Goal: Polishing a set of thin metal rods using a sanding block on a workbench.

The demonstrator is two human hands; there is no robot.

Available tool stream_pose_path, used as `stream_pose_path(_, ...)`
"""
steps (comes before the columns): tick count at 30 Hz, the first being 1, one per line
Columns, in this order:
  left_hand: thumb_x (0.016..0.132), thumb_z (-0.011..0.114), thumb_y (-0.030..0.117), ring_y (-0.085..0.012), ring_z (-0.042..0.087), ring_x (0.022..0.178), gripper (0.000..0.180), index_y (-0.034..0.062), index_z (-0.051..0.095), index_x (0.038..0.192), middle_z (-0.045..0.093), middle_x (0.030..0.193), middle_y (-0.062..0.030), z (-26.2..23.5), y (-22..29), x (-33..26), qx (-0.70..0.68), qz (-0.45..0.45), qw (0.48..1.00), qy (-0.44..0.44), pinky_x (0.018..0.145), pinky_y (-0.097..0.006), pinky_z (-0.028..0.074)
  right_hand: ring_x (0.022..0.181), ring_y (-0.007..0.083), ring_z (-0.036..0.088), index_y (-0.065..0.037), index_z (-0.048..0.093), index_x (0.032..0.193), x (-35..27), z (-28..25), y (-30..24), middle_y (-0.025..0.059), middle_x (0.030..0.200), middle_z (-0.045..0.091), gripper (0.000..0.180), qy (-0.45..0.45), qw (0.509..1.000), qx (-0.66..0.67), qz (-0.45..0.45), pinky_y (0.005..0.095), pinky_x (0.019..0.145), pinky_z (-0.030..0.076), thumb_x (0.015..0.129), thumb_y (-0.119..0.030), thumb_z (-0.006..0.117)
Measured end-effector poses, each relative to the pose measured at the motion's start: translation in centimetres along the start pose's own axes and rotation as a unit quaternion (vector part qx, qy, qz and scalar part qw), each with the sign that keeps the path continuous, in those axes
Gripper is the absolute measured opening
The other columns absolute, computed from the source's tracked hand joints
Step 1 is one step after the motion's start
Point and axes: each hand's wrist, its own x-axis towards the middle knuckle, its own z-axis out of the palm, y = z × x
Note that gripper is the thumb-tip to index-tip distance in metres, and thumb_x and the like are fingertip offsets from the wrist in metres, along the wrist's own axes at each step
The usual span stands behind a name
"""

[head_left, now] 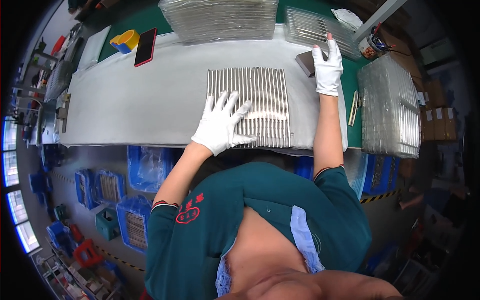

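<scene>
Item: row of slim metal rods (255,105), laid side by side as a flat rectangular bed on a white cloth sheet (140,100) over the green bench.

Left hand (220,125), white-gloved: fingers (231,102) spread wide and laid flat on the near left part of the rods; the palm overhangs the near edge. Nothing is pinched.

Right hand (327,67), white-gloved: fingers together and extended, resting on a dark rectangular block (305,62) that sits just beyond the far right corner of the rods. Whether the block is gripped cannot be told.

State of work, judged: the rods are seen already aligned and evened into one bed; they are not yet moved into a tray.

Beyond the right fingertips: a clear ribbed plastic tray (312,27). Beyond the rods: a stack of like trays (220,17). Right of the right hand: a further stack (390,110).

Well left of the left fingers: a red-cased phone (145,46) and a yellow tape roll (126,40).
</scene>
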Motion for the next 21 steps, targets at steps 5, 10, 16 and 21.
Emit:
stream_pose_path(5,0.082,0.053,0.071,-0.0442,0.035,0.136,0.088,0.0177,0.035,0.149,0.036,0.149,-0.0231,0.8,-0.8,-1.8,0.043,-0.068,0.997,0.004,0.109,-0.061,0.024,0.116,0.0339,0.059,-0.010,0.056,0.134,-0.2,0.3,0.1,0.0189,0.126,0.061,0.056,-0.010,1.000,-0.005,-0.002,0.0393,0.100,0.047,0.083,-0.022,0.075)
stream_pose_path(10,0.084,0.049,0.071,-0.0401,0.029,0.142,0.088,0.0164,0.032,0.151,0.032,0.154,-0.0179,-0.2,-1.5,-2.4,0.023,-0.100,0.994,-0.037,0.113,-0.061,0.019,0.117,0.0333,0.059,-0.012,0.056,0.134,-0.3,0.1,-0.4,0.0187,0.127,0.061,0.055,-0.026,0.999,0.005,0.029,0.0391,0.101,0.046,0.083,-0.022,0.075)
stream_pose_path(16,0.085,0.049,0.070,-0.0335,0.027,0.144,0.091,0.0111,0.031,0.152,0.028,0.157,-0.0155,-1.0,-3.2,-3.7,0.041,-0.164,0.984,-0.063,0.115,-0.057,0.017,0.119,0.0334,0.058,-0.013,0.056,0.135,-0.3,0.2,0.0,0.0189,0.129,0.059,0.055,-0.026,0.999,0.005,0.040,0.0387,0.102,0.046,0.084,-0.022,0.075)
stream_pose_path(21,0.083,0.049,0.072,-0.0329,0.028,0.144,0.094,0.0090,0.033,0.150,0.030,0.156,-0.0160,-0.9,-3.0,-3.6,0.038,-0.168,0.984,-0.053,0.115,-0.058,0.016,0.118,0.0335,0.058,-0.011,0.056,0.134,-0.3,0.3,-0.1,0.0187,0.128,0.060,0.055,-0.029,0.999,0.010,0.030,0.0386,0.102,0.046,0.084,-0.023,0.075)
